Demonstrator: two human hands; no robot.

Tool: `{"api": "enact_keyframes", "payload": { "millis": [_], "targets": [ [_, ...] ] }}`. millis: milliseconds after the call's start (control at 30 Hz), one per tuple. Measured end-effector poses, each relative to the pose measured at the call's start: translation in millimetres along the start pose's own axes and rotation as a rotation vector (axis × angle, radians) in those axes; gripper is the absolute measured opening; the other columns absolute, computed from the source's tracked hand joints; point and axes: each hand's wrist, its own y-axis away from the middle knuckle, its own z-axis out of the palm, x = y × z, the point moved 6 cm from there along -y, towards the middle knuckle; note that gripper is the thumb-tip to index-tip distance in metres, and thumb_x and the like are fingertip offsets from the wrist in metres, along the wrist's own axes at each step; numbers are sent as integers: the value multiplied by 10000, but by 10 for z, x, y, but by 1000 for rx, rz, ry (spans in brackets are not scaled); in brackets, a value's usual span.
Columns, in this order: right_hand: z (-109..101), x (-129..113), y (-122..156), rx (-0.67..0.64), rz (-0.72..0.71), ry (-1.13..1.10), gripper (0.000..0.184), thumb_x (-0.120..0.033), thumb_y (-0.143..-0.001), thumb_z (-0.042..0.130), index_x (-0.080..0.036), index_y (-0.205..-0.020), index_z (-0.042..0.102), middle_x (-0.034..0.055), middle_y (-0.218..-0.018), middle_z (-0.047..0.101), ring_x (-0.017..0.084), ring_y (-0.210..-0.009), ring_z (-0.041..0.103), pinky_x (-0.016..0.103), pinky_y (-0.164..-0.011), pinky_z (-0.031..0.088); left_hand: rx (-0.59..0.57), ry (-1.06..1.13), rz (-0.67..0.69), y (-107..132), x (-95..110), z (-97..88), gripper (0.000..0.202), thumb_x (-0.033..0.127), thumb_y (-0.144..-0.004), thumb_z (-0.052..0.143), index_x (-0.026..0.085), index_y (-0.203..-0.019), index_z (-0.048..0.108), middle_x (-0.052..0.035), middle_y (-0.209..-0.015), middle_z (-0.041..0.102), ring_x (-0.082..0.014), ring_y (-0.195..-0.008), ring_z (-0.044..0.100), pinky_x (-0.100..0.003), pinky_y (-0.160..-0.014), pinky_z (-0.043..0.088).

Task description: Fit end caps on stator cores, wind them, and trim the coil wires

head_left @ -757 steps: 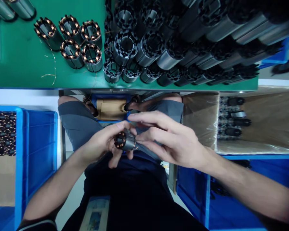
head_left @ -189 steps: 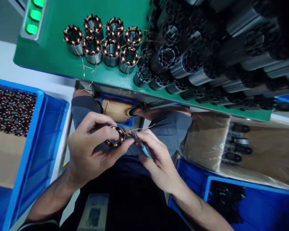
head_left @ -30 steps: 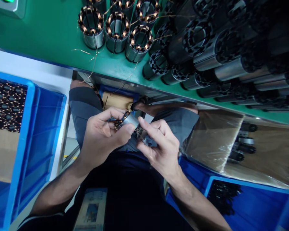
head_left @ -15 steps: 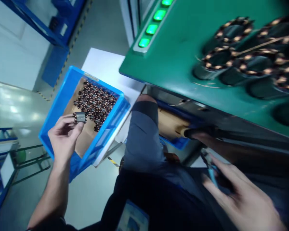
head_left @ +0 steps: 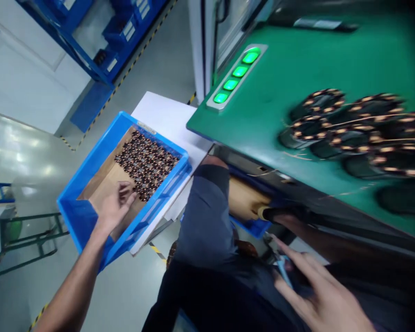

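Head view: left hand (head_left: 116, 206) inside the blue bin (head_left: 90, 160), low over the brown liner (head_left: 105, 186), just beside the lower edge of the packed cores (head_left: 147, 166). Fingers curled, thumb toward them; blurred, so cannot tell whether a core sits in the grip or whether the fingertips touch one. Cores lie close together in rows, black with copper windings, filling the bin's end nearest the bench; liner bare on the other side. Bin rests on a white table (head_left: 169, 110) to the left of the green bench (head_left: 269, 97). Right hand (head_left: 318, 290) well apart, in front of the body, closed around blue-handled pliers (head_left: 282, 271); tips blurred, their opening cannot be told. On the bench: larger wound stators (head_left: 354, 134) grouped to the right, smeared by motion; thin loose wire (head_left: 297, 156) near the front ones; strip of four lit green buttons (head_left: 235, 78) at the left corner; dark bar (head_left: 318, 25) with pale label at the back.
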Motion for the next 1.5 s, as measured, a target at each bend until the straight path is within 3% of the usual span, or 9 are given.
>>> {"api": "enact_keyframes", "payload": {
  "millis": [133, 267, 433, 600, 733, 900, 1067, 1367, 1500],
  "targets": [
    [5, -265, -36, -76, -18, -39, 498, -329, -1080, 746, -241, -1563, 834, 98, -1196, 867, 263, -1021, 901, 357, -920, 763, 172, 122, 450, 213, 1061, 128, 539, 542, -1038, 918, 298, -1484, 742, -127, -1717, 738, -400, -1574, 731, -619, -1349, 581],
    [-5, -475, -6, -130, 40, -70, 631, -210, -1038, 727, -253, -1665, 779, 61, -1120, 799, 239, -1023, 865, 367, -997, 753, 220, 180, 1080, 399, 2426, 745, 340, 374, -1075, 909, 341, -1407, 838, -81, -1712, 742, -379, -1620, 681, -649, -1426, 509],
    [-92, -515, 168, -116, 89, -98, 674, -156, -1001, 734, -244, -1667, 781, 50, -1105, 758, 226, -1008, 839, 349, -999, 743, 145, 50, 1272, 108, 3359, 1474, 153, 335, -1069, 897, 259, -1201, 881, -147, -1686, 712, -471, -1638, 597, -787, -1395, 485],
    [-127, -352, 322, -48, 160, -133, 664, -133, -979, 738, -245, -1630, 806, 45, -1068, 765, 228, -982, 837, 344, -959, 744, 167, 155, 1272, 133, 3358, 1290, 144, 344, -1059, 925, 238, -1012, 838, -107, -1515, 808, -414, -1537, 692, -738, -1371, 541],
    [-262, -450, 329, 107, 118, -221, 568, -199, -1089, 663, -260, -1636, 804, 57, -1055, 782, 225, -929, 810, 326, -857, 723, 15, 320, 1239, 701, 3140, 1072, 66, 258, -1098, 856, 275, -1076, 797, -30, -1340, 881, -254, -1277, 862, -445, -1139, 706],
    [-512, -764, 185, 178, 12, -345, 616, -171, -1139, 631, -287, -1736, 727, 41, -1060, 743, 201, -937, 735, 324, -871, 676, -178, 284, 1266, 1320, 2860, 1326, 195, 230, -951, 961, 267, -1018, 781, -33, -1209, 899, -196, -1006, 881, -286, -866, 721],
    [-551, -890, 93, 160, -36, -428, 695, -118, -1118, 607, -327, -1777, 679, 53, -1187, 748, 203, -1070, 739, 349, -979, 676, -198, 308, 1206, 1371, 2667, 1517, 264, 263, -946, 1042, 275, -1015, 788, -15, -1175, 895, -175, -970, 867, -267, -819, 706],
    [-534, -925, 105, 203, -84, -439, 739, -65, -1054, 608, -341, -1731, 717, 24, -1125, 793, 187, -987, 717, 321, -912, 664, -213, 315, 1225, 1432, 2702, 1485, 278, 280, -956, 1036, 261, -950, 759, -14, -1108, 893, -163, -884, 845, -272, -694, 667],
    [-515, -936, 117, 239, -110, -461, 784, -3, -1005, 597, -336, -1696, 757, 36, -1408, 892, 162, -994, 799, 293, -921, 682, -231, 317, 1213, 1444, 2687, 1505, 268, 321, -981, 1018, 272, -917, 763, -8, -1093, 891, -172, -863, 842, -277, -695, 674]
  ]
}}
